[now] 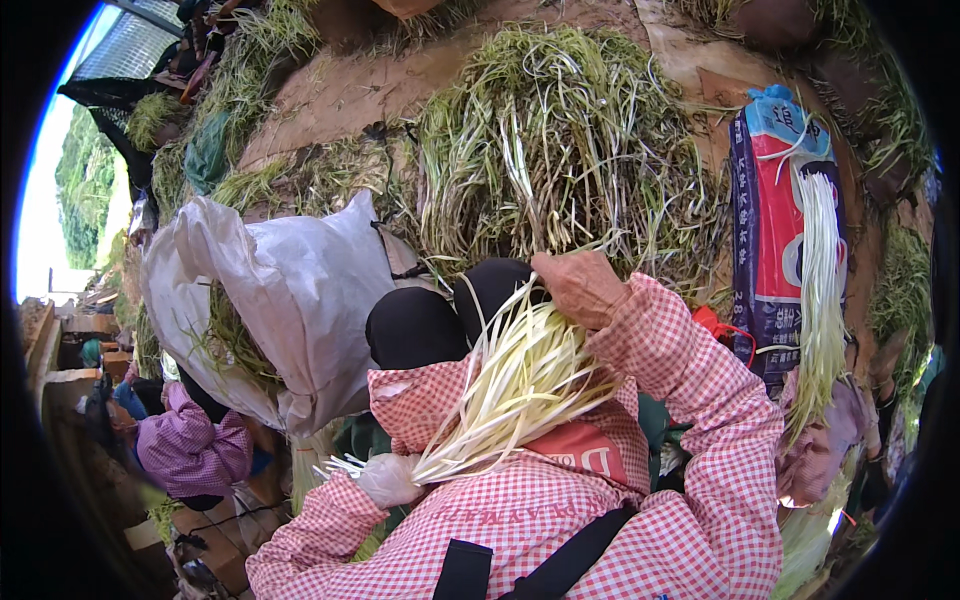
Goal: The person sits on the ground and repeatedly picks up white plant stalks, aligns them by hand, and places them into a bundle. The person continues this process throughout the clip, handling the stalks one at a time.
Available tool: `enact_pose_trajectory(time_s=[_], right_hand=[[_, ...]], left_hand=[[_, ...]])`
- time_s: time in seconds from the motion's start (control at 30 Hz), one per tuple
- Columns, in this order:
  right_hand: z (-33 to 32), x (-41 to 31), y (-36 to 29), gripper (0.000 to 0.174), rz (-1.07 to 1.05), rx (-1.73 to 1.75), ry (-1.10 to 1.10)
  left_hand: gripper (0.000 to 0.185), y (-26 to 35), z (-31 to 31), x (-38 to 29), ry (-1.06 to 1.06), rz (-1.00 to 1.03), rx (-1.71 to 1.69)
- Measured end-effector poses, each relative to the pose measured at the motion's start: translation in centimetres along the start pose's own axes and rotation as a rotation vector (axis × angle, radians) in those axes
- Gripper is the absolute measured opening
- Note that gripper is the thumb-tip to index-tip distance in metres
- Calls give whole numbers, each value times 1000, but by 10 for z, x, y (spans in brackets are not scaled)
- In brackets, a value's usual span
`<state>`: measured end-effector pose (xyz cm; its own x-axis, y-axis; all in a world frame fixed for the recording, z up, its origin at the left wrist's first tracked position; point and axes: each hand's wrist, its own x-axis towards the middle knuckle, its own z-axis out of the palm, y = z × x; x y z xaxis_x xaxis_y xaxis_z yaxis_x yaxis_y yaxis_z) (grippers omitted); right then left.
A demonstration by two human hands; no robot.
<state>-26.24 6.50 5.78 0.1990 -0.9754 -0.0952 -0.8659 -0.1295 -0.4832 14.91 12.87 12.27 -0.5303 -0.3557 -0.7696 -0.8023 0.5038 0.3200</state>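
Note:
A bunch of pale yellow blanched chives (517,375) lies slanted across my chest and lap. My left hand (386,480), in a thin clear plastic glove, grips the bunch by its white stem ends. At the leafy end, my bare right hand (581,285) has its fingers closed on some thin leaves; the fingertips are partly hidden. Just beyond my black-covered knees (416,326) spreads a large heap of loose green and white chives (555,135), with dry brown bits among the stems.
To the left stands a white woven sack (315,262), its mouth showing green scraps. A printed red and blue bag (772,225) lies right, bearing a bundle of white stalks (821,277). Red plastic string (720,324) is beside it. Another person (191,442) in purple checks sits at left.

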Motion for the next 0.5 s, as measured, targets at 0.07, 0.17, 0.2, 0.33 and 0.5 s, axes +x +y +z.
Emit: enact_pose_trajectory(time_s=[0.07,0.17,0.2,0.33,0.5], right_hand=[[22,4,24,12,301,33,-41],[47,-21,89,25,592,111,0],[48,-36,103,26,540,198,93],[-25,-75,72,14,349,224,412],[-91,-78,-25,33,70,640,440]], left_hand=[[33,16,-10,2,-82,-133,39],[34,8,-2,1,14,-121,-39],[33,11,-6,2,16,-116,-47],[30,4,3,3,47,-25,-40],[31,-2,1,10,15,8,-6]])
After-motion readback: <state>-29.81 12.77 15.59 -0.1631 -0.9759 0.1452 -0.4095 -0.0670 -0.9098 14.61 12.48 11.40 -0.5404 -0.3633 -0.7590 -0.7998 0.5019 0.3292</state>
